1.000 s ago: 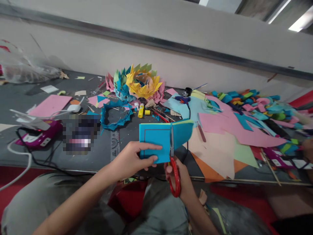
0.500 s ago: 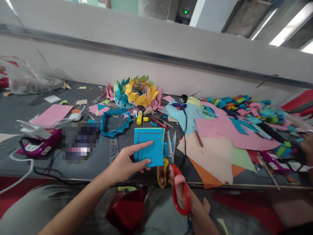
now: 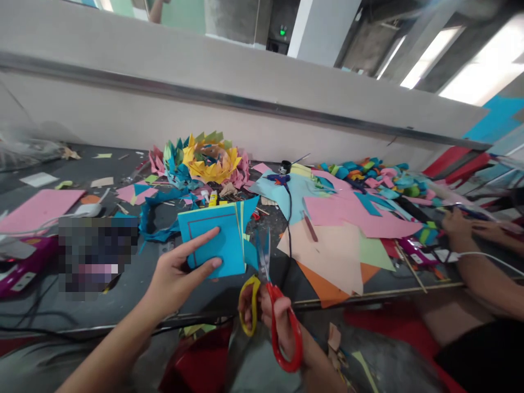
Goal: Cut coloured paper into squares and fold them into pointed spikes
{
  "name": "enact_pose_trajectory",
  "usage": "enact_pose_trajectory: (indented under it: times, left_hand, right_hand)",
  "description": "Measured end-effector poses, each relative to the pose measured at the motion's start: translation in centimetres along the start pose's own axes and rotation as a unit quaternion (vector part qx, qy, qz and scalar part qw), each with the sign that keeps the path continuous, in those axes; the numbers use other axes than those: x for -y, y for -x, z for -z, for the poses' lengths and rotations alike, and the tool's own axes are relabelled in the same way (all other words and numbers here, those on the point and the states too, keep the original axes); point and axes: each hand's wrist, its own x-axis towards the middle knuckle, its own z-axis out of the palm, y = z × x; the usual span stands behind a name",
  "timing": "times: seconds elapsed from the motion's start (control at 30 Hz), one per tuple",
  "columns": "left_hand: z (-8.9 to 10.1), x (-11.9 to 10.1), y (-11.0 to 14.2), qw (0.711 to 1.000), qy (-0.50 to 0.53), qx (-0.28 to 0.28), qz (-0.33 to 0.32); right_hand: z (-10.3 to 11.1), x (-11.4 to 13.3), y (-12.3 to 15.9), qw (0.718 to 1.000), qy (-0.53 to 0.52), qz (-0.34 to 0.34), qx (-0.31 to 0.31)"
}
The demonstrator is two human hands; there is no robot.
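My left hand [image 3: 180, 273] pinches a small stack of folded blue paper [image 3: 225, 245], with thumb and forefinger across its front. A dark line is drawn along the top and left of the front sheet, and pale yellow-green layers show at its edge. My right hand [image 3: 276, 316] has its fingers through the scissors [image 3: 286, 338], which have one red and one yellow handle loop. Their blades point up and sit just right of the stack, apart from it. A blue paper strip ring [image 3: 148, 221] lies behind my left hand.
Yellow, blue and pink paper crowns [image 3: 213, 164] stand near the wall. A glue gun [image 3: 278, 179] trails its black cord across the table. Pink paper sheets [image 3: 327, 210] and a beige sheet [image 3: 327, 256] lie right. Another person's hand [image 3: 456, 224] is at far right.
The view has swung right, bringing another person's arms into sight. The paper stack is tilted and its back layers have fanned out to the right. Both hands keep their holds.
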Motion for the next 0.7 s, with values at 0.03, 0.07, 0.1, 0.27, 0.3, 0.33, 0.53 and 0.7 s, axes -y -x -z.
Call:
enact_pose_trajectory:
  times: [0.03, 0.07, 0.1, 0.27, 0.3, 0.33, 0.53, 0.7]
  left_hand:
    - [0.0, 0.1, -0.1, 1.000, 0.003, 0.001, -0.003]
    - [-0.1, 0.2, -0.3, 1.000, 0.012, 0.003, -0.006]
    - [-0.2, 0.3, -0.4, 1.000, 0.027, 0.007, -0.005]
    - [-0.5, 0.5, -0.7, 0.989, 0.125, 0.033, 0.066]
    - [-0.5, 0.5, -0.7, 0.987, 0.137, 0.035, 0.080]
    - [-0.6, 0.5, -0.7, 0.985, 0.145, 0.037, 0.087]
    - [-0.2, 0.8, -0.8, 0.984, 0.164, 0.010, 0.075]
    - [0.5, 0.6, -1.0, 0.988, 0.145, -0.020, 0.042]
  right_hand:
    - [-0.1, 0.3, -0.3, 1.000, -0.018, 0.000, -0.007]
    - [-0.2, 0.6, -0.7, 0.999, -0.031, 0.004, -0.018]
    - [-0.3, 0.9, -1.0, 0.999, -0.038, 0.010, -0.029]
    - [-1.2, 1.9, -2.4, 0.996, -0.074, 0.013, -0.050]
    - [-1.5, 2.1, -2.6, 0.996, -0.079, 0.011, -0.050]
    - [-1.7, 2.1, -2.8, 0.995, -0.081, 0.013, -0.051]
    - [-1.6, 1.8, -2.0, 0.998, -0.043, 0.029, 0.020]
    - [-0.6, 0.5, 0.3, 0.999, 0.007, -0.001, 0.049]
